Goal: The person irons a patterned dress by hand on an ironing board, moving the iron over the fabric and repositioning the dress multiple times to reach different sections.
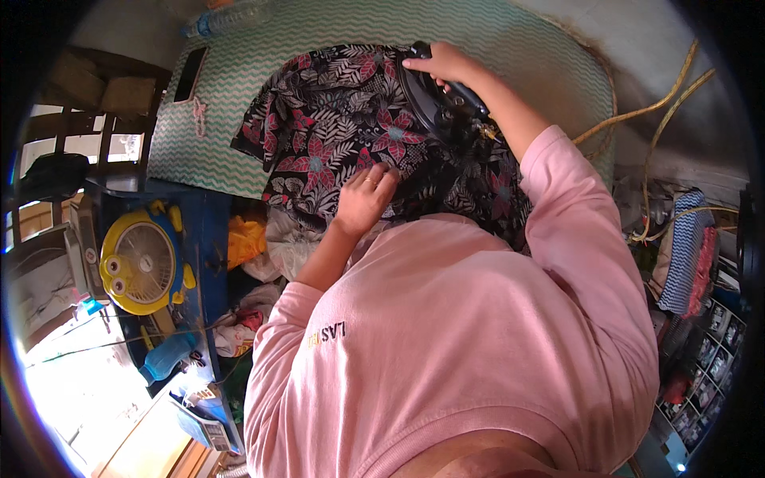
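A dark garment with pink flowers and pale leaves (343,134) lies spread on a green-and-white zigzag cloth (227,128) over the table. My right hand (448,63) grips the handle of a black clothes iron (421,101), whose soleplate rests on the garment's right part. Below and to the left, my left hand (367,194) lies on the garment near its lower edge, with a ring on one finger and the fingers bent. Whether those fingers pinch the fabric, I cannot tell. The garment's lower right part hangs down towards my pink shirt.
A smartphone (191,74) and a plastic bottle (230,23) lie at the cloth's upper left. A yellow fan (143,263) stands left of the table. Yellowish hoses or cords (648,113) run at the right. Plastic bags (287,239) sit below the table's edge.
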A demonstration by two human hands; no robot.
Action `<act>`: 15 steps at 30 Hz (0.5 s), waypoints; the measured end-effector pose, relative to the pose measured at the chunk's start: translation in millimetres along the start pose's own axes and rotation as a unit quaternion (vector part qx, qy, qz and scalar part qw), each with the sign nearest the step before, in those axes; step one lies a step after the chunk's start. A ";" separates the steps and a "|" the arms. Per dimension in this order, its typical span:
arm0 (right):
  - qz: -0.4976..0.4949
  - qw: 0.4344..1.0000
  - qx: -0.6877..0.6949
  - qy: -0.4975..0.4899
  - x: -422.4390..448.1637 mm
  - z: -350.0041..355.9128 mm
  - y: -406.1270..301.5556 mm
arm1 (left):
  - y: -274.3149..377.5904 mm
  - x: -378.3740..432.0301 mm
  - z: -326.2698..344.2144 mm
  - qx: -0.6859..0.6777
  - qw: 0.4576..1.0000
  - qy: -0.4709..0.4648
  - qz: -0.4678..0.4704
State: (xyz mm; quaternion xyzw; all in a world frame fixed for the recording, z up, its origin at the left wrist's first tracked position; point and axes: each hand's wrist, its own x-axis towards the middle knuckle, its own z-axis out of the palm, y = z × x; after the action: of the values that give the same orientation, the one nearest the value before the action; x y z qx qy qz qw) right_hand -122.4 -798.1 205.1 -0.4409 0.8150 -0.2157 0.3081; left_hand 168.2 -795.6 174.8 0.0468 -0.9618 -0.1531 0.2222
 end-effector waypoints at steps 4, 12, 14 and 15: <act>-0.016 0.996 0.055 0.070 22.4 -34.4 -6.5 | -6.8 -9.5 -15.8 0.028 0.997 0.043 -0.066; 0.055 0.992 0.104 0.056 52.5 -85.4 48.1 | -24.0 -35.6 -34.6 0.065 0.985 0.053 -0.154; 0.077 0.985 0.144 0.052 48.7 -111.0 62.8 | -29.1 -42.9 -41.9 0.083 0.979 0.034 -0.181; 0.087 0.985 0.137 0.063 43.7 -119.7 69.2 | -33.7 -48.9 -43.6 0.097 0.976 0.030 -0.190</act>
State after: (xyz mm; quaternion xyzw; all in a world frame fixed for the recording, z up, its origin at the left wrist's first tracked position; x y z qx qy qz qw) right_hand -264.3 -789.9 234.2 -0.3078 0.8304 -0.3252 0.3316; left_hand 232.1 -831.8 181.2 0.2549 -0.9384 -0.0967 0.2121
